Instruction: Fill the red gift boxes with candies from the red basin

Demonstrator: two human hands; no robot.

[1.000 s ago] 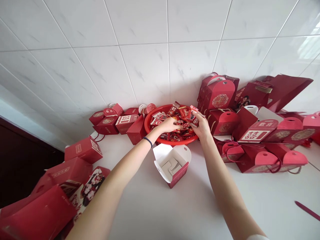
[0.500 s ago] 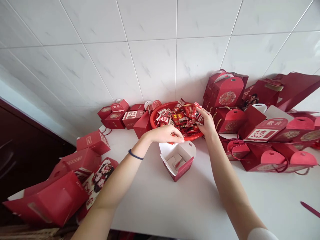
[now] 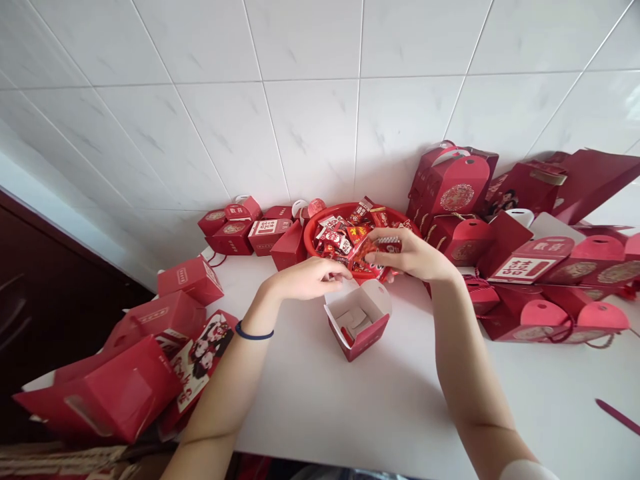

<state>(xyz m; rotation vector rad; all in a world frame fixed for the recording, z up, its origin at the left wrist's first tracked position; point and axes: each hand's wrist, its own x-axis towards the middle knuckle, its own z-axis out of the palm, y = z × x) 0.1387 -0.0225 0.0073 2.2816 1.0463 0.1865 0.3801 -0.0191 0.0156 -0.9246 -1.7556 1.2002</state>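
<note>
An uncovered red gift box (image 3: 367, 339) with a white inside stands on the white table, its flaps up and a small red piece in its left corner. Behind it, a red plastic basin (image 3: 311, 241) is heaped with wrapped candies (image 3: 340, 241). My left hand (image 3: 311, 277) has its fingers curled just above the box's left flap; what they hold, if anything, is hidden. Over the basin's front right side, my right hand (image 3: 413, 257) is closed on a red candy packet (image 3: 391, 245), partly covered by its fingers.
Closed red boxes (image 3: 230, 235) line the back left. Larger red boxes (image 3: 100, 393) crowd the left edge, and a stack of red boxes (image 3: 453, 187) fills the right. A dark red strip (image 3: 617, 417) lies at the far right. Behind rises a tiled wall (image 3: 310, 133).
My right hand has turned palm down and come in over the basin's front right, with a packet. My left hand has drawn back slightly left. A red piece now shows in the box's left corner.
</note>
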